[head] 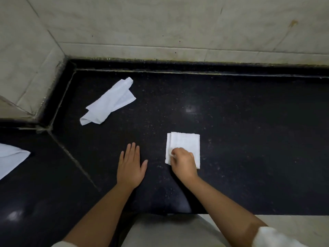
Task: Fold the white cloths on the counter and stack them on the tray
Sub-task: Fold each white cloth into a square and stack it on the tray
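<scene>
Folded white cloth (185, 145) lying on dark bench (249, 131), right hand (184, 162) curling round its near edge; left hand (130, 166) resting flat, fingers straight. Crumpled cloth (108, 102) waiting far left. Risking layers slipping apart if lifting by one edge. Tray not showing.

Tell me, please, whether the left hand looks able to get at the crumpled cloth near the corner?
Probably yes: the left hand lies open and holds nothing, and only bare counter separates it from the crumpled cloth.
</scene>
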Action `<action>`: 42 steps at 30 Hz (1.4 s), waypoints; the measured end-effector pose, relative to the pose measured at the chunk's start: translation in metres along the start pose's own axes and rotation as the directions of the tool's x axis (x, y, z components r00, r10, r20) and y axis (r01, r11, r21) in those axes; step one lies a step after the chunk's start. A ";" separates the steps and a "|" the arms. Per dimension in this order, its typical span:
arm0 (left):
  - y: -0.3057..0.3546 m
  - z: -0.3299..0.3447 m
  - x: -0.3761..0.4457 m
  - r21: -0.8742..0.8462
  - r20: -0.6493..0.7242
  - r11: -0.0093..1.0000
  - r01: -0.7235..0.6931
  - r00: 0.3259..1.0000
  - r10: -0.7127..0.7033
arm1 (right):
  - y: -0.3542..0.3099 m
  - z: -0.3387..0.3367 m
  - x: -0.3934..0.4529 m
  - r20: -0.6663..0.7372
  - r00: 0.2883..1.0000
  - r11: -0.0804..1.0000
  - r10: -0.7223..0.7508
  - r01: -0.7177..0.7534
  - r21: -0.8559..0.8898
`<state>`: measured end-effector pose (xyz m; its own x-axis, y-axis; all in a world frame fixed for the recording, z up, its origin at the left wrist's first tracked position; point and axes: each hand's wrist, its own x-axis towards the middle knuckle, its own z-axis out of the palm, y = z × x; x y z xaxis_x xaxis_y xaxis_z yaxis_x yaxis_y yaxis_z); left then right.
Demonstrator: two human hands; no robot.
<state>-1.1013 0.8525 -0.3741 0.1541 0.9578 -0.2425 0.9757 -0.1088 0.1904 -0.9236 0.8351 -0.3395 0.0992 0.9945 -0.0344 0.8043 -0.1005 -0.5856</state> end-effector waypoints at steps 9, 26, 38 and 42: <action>0.000 0.000 0.002 0.024 0.012 1.000 -0.012 1.000 0.011 | 0.002 -0.002 0.009 -0.130 0.991 0.998 0.043 -0.050 -0.050; 0.000 0.001 0.001 -0.002 -0.009 1.000 -0.031 0.999 0.031 | -0.012 -0.005 0.003 -0.215 0.965 0.966 0.148 -0.094 0.241; 0.000 -0.001 0.000 -0.022 -0.013 0.999 -0.047 0.999 0.047 | 0.001 0.015 -0.005 0.029 0.953 0.947 -0.303 0.304 -0.106; 0.000 -0.001 -0.001 -0.040 -0.009 0.997 -0.060 0.998 0.060 | 0.008 0.009 -0.012 0.086 0.927 0.891 -0.365 0.375 -0.255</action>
<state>-1.1015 0.8520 -0.3734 0.2106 0.9521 -0.2217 0.9577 -0.1554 0.2424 -0.9234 0.8228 -0.3512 -0.2521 0.9612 0.1122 0.9035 0.2754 -0.3285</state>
